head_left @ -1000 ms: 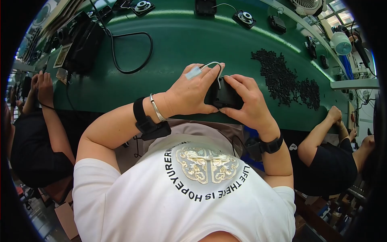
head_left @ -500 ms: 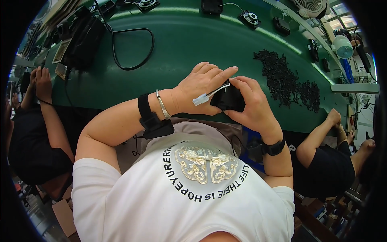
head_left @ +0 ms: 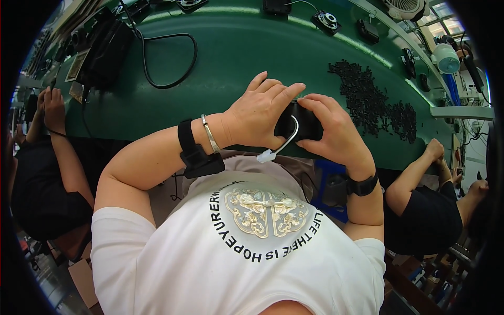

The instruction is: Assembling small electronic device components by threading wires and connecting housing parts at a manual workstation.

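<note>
A small black housing (head_left: 308,122) is held between my two hands over the near edge of the green table. My left hand (head_left: 261,113) grips its left side, the thumb low and the fingers stretched along the top. On the other side, my right hand (head_left: 336,128) pinches it, with the thumb at the lower edge and the fingers at the upper one. A short white cable (head_left: 295,131) curves out of the housing and hangs toward me, ending in a white plug (head_left: 266,156). Part of the housing is hidden behind my fingers.
Many small black pieces (head_left: 362,97) lie heaped on the green table (head_left: 236,58) to the right. Speaker parts (head_left: 326,21) stand along the far side. A looped black cable (head_left: 195,58) and a black device (head_left: 107,58) lie left. Co-workers' arms (head_left: 417,170) rest on both sides.
The housing has turned in my hands, and its white cable has swung from pointing left to hanging down toward me. Both hands still hold the housing.
</note>
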The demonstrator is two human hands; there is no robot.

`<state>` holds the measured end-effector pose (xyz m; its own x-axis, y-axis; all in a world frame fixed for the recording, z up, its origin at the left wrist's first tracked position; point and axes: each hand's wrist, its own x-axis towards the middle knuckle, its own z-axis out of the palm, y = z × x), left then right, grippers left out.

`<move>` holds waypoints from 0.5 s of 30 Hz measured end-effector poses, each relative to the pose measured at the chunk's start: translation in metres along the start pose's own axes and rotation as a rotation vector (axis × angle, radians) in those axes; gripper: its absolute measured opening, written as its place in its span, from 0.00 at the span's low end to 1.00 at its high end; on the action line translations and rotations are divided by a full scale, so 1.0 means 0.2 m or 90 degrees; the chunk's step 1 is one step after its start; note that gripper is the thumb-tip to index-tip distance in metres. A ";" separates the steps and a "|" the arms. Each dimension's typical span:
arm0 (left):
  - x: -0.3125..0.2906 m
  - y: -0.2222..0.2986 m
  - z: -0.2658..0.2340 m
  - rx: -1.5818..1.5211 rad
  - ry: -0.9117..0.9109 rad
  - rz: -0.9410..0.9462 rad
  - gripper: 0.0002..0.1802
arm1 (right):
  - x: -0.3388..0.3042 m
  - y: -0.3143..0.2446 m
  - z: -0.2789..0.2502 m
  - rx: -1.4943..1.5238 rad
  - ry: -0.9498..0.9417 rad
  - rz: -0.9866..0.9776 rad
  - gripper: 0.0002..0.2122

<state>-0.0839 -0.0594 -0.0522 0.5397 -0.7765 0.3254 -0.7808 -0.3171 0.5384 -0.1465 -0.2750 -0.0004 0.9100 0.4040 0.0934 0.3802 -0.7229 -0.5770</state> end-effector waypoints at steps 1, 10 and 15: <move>0.00 0.00 0.00 -0.001 -0.003 -0.011 0.56 | 0.00 0.00 0.00 -0.007 -0.001 -0.001 0.33; 0.00 0.01 -0.01 -0.005 -0.008 -0.023 0.57 | 0.00 0.02 0.02 -0.081 0.028 -0.051 0.34; 0.00 0.00 -0.02 -0.016 -0.016 -0.013 0.58 | -0.01 0.02 0.07 -0.045 0.051 -0.033 0.34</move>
<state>-0.0827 -0.0566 -0.0499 0.5475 -0.7835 0.2939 -0.7607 -0.3196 0.5650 -0.1496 -0.2706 -0.0141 0.8978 0.3984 0.1876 0.4355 -0.7407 -0.5116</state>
